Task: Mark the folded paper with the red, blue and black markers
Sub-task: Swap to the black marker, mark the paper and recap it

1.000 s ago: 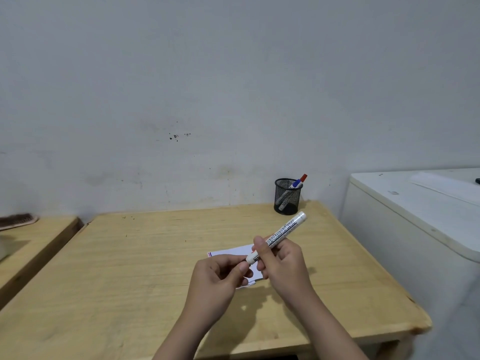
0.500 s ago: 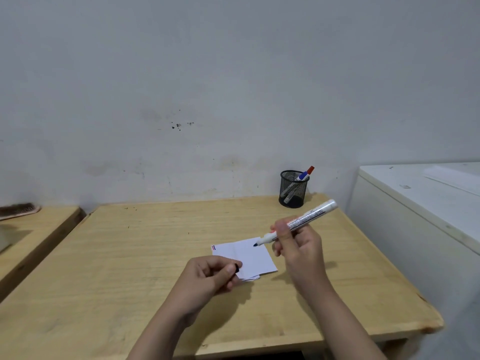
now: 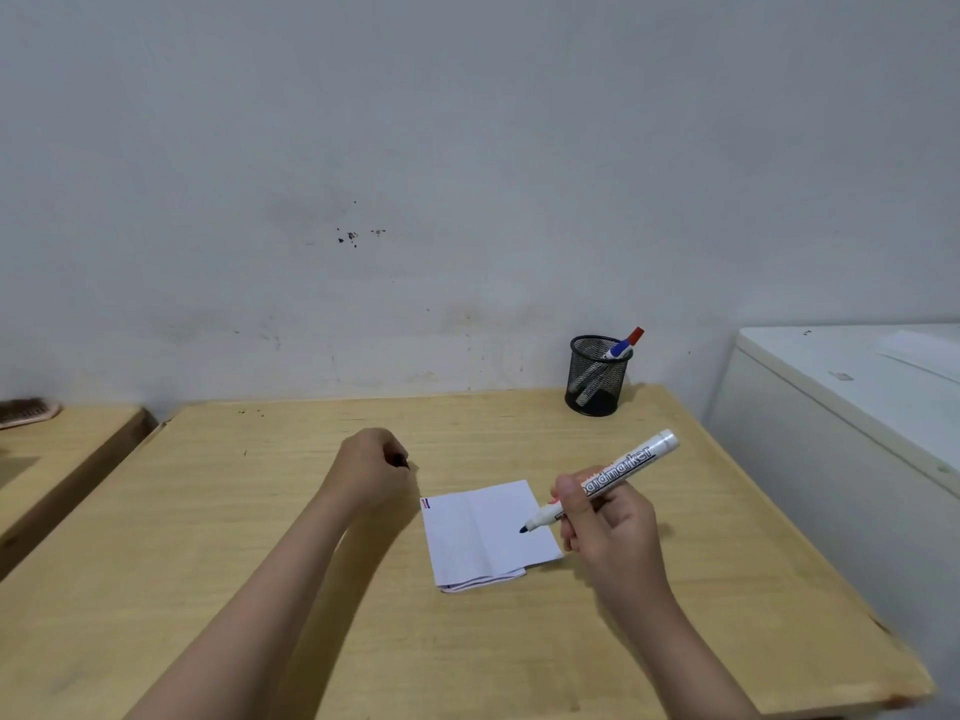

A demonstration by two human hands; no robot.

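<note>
Two hands were above the table [image 3: 260, 537]. The right hand [image 3: 605, 517] grasped the uncapped black marker [image 3: 605, 480], whose long axis sloped down and left, with the tip just over the right part of the folded paper [image 3: 483, 532]. So the paper lay directly under and left of this grip, and the right hand was nearer. The left hand [image 3: 371, 467] was clenched beside the paper's far left corner, on something small and dark, probably the cap. A mesh cup [image 3: 597, 376] at the far edge held the red marker [image 3: 635, 335] and the blue marker [image 3: 618, 350].
</note>
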